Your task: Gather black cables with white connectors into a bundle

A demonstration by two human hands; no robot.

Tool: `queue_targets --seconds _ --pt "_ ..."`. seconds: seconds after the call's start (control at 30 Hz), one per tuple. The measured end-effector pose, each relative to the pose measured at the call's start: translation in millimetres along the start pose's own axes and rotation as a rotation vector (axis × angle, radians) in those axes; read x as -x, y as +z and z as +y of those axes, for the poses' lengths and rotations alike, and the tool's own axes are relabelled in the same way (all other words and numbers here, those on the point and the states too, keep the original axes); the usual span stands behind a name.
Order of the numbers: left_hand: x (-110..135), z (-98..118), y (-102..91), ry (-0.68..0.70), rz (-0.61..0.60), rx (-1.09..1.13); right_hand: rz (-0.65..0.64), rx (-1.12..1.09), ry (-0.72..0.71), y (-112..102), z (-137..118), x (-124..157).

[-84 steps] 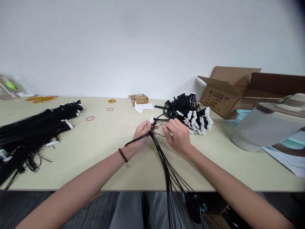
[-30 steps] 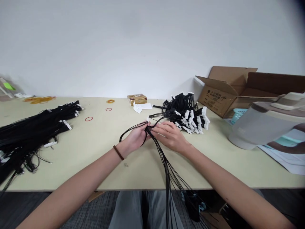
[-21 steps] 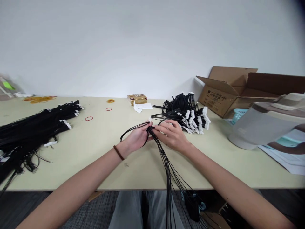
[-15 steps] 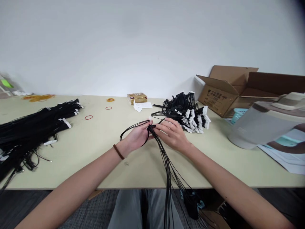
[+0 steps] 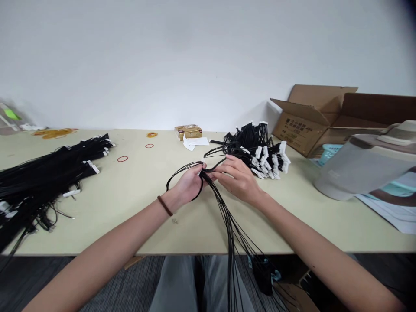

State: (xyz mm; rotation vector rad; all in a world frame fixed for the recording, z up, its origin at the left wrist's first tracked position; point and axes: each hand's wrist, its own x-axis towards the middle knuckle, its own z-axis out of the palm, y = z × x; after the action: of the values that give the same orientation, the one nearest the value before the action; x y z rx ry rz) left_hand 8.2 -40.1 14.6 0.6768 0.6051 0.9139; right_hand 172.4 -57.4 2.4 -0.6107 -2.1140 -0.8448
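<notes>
My left hand (image 5: 189, 183) is closed round a bunch of thin black cables (image 5: 227, 216) above the middle of the beige table (image 5: 130, 203). The cables fan out and hang down over the table's front edge to my lap. One cable loops out to the left of that hand. My right hand (image 5: 238, 180) pinches the same bunch just beside the left hand's fingertips. A brown band sits on my left wrist. Right behind my hands lies a heap of black cables with white connectors (image 5: 260, 149).
A long pile of black cables (image 5: 45, 173) covers the table's left side. Red rubber bands (image 5: 122, 159) and a small gold box (image 5: 187, 131) lie farther back. An open cardboard box (image 5: 325, 119) and a grey jug (image 5: 360, 171) stand at the right.
Both hands stay together on the bunch. A cable loop has come out to the left of my left hand since the oldest frame. My right fingers have shifted slightly along the strands.
</notes>
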Motion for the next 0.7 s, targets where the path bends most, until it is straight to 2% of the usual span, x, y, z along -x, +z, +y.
queue_targets --seconds 0.13,0.33,0.47,0.57,0.7 --pt "1.6 2.0 2.6 -0.008 0.028 -0.013 -0.036 0.01 -0.027 4.2 -3.6 1.3" --pt "3.6 1.7 3.1 -0.044 -0.032 -0.045 -0.002 0.014 -0.029 8.6 -3.3 4.4" --pt "2.3 -0.9 2.0 -0.04 -0.01 -0.049 0.01 0.002 -0.017 9.3 -4.3 4.2" --pt "1.7 -1.4 2.8 -0.037 0.034 -0.029 -0.01 -0.078 0.066 7.9 -8.3 1.6" --pt "-0.1 -0.3 3.7 0.003 0.087 0.031 0.005 -0.407 0.334 -1.5 -17.4 -8.8"
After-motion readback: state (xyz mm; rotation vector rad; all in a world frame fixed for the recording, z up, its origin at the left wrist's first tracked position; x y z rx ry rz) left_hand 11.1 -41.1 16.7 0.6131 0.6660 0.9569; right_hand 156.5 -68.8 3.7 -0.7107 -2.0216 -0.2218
